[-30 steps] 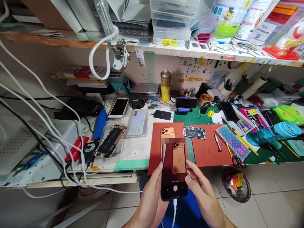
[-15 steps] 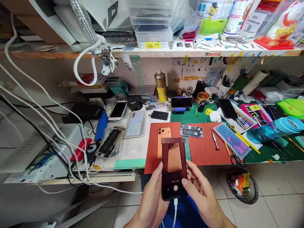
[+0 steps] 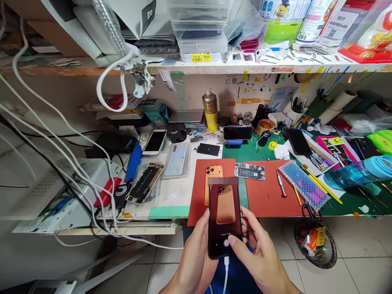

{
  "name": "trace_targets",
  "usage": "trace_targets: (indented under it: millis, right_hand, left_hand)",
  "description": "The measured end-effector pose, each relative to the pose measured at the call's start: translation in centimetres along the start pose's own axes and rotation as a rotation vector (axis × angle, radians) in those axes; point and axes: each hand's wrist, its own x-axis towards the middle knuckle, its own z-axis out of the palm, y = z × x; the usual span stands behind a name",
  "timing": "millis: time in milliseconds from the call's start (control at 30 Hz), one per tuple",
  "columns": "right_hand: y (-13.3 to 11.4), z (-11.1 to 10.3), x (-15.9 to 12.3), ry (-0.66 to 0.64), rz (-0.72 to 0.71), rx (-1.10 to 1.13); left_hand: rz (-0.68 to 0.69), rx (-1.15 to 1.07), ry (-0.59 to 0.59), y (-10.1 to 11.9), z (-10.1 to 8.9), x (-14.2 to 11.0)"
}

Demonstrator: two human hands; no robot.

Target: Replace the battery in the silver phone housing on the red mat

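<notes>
A black smartphone [image 3: 225,228] is held upright between both hands, its screen facing me. The screen shows a camera picture of an orange phone and a round white shutter button. My left hand [image 3: 196,249] is closed around its left edge. My right hand [image 3: 260,249] supports the right edge with its fingers, its thumb over the screen close to the shutter button. A white charging cable [image 3: 226,267] is plugged into the bottom. Behind it, an orange phone [image 3: 210,173] with its camera side up lies on a red-brown mat [image 3: 197,192], partly hidden by the held smartphone.
An opened phone [image 3: 249,171] and a screwdriver [image 3: 281,183] lie on the mat. Left are another opened phone [image 3: 145,183] and loose white cables [image 3: 101,179]. Scissors [image 3: 310,212] overhang the front edge above a waste bin [image 3: 315,245]. A blue bottle [image 3: 358,171] lies at right.
My right thumb has moved left across the lower screen to the shutter button. The bench has shifted slightly rightward in view; the smartphone stays in both hands.
</notes>
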Motion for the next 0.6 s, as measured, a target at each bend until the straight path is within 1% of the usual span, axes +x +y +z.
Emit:
trace_targets:
  millis: [167, 367, 600]
  right_hand:
    - [0.6, 0.3, 0.1, 0.027, 0.015, -0.088]
    - [1.0, 0.7, 0.3, 0.08, 0.014, -0.104]
    - [1.3, 0.8, 0.2, 0.091, 0.001, -0.12]
  left_hand:
    - [-0.012, 0.001, -0.024, 0.4, -0.5, 0.2]
    - [-0.028, -0.025, -0.037, 0.5, -1.0, 0.5]
    - [-0.036, -0.02, -0.035, 0.5, -1.2, 0.6]
